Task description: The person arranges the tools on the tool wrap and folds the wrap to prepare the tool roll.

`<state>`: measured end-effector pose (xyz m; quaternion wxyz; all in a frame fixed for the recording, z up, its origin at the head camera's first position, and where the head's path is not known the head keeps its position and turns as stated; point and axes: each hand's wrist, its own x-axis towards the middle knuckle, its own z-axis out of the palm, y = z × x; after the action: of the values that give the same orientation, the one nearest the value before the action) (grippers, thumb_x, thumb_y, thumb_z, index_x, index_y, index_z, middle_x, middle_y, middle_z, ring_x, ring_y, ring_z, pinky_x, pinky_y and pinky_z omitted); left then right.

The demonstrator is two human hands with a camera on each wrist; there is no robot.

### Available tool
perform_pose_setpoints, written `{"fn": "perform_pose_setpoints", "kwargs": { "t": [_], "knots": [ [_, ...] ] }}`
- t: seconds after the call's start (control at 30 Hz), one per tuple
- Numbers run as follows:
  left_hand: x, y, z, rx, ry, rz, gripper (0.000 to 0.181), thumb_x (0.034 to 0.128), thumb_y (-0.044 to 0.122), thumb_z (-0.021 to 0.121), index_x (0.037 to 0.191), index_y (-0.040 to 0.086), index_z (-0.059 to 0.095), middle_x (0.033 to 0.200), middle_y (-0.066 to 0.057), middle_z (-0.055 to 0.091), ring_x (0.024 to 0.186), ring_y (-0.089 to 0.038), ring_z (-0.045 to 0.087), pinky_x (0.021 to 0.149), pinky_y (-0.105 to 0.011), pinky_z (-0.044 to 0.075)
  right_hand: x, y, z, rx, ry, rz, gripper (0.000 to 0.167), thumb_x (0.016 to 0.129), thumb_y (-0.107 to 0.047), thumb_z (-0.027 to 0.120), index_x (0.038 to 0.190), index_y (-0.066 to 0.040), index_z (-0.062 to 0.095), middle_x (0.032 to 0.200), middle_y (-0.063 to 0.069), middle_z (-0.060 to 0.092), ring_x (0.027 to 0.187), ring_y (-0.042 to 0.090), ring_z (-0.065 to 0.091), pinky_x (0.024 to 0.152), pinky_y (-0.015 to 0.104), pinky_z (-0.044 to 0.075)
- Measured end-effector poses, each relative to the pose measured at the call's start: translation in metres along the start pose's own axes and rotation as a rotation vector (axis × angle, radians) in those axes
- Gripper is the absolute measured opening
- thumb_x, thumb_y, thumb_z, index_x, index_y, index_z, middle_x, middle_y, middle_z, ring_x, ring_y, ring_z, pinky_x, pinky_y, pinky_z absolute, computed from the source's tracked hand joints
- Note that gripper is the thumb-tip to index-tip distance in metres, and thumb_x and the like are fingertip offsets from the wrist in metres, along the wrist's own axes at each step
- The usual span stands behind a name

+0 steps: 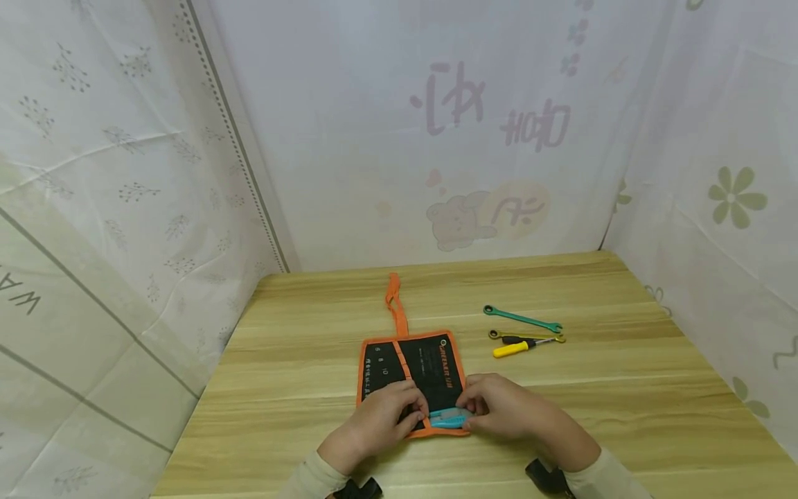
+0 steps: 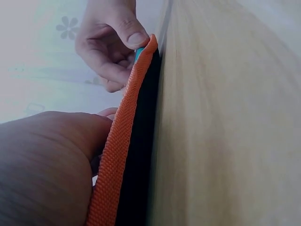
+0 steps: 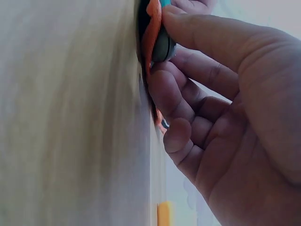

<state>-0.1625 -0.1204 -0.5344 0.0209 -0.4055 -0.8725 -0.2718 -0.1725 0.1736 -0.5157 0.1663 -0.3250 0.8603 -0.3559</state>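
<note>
A black tool pouch (image 1: 430, 367) with orange trim lies flat on the table. Across its near right part is a light-blue, grey-sided tool (image 1: 450, 418). My right hand (image 1: 501, 405) pinches the tool's right end between thumb and fingers; the right wrist view shows its rounded grey end (image 3: 163, 46) beside the orange edging (image 3: 150, 35). My left hand (image 1: 388, 416) pinches the pouch's orange divider band at the tool's left end, fingers curled. In the left wrist view the orange border (image 2: 124, 141) runs alongside my left hand (image 2: 51, 160), whose fingertips are mostly hidden.
On the table (image 1: 299, 388), right of the pouch, lie a green wrench (image 1: 522, 319), a yellowish wrench (image 1: 495, 334) and a yellow-handled screwdriver (image 1: 511, 349) with a black-handled tool partly under it. An orange strap (image 1: 394, 305) extends from the pouch's far edge. Patterned cloth hangs around the table.
</note>
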Motion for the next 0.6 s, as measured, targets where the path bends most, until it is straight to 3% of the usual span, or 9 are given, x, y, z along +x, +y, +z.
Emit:
{"fn": "perform_pose_setpoints", "kwargs": {
  "t": [0.6],
  "knots": [
    [0.0003,0.0011,0.0005,-0.008,-0.027,-0.027,0.009,0.1044,0.024,0.069,0.1,0.031,0.065,0.093,0.02,0.053,0.08,0.003,0.05,0.072,-0.017,0.047,0.0099,-0.0058,0.0061,-0.082,-0.007,-0.04,0.016,0.089,-0.025,0.085,0.104,-0.025,0.079,0.087,-0.015,0.06,0.076,0.002,0.057,0.068,0.023,0.051]
  ]
}}
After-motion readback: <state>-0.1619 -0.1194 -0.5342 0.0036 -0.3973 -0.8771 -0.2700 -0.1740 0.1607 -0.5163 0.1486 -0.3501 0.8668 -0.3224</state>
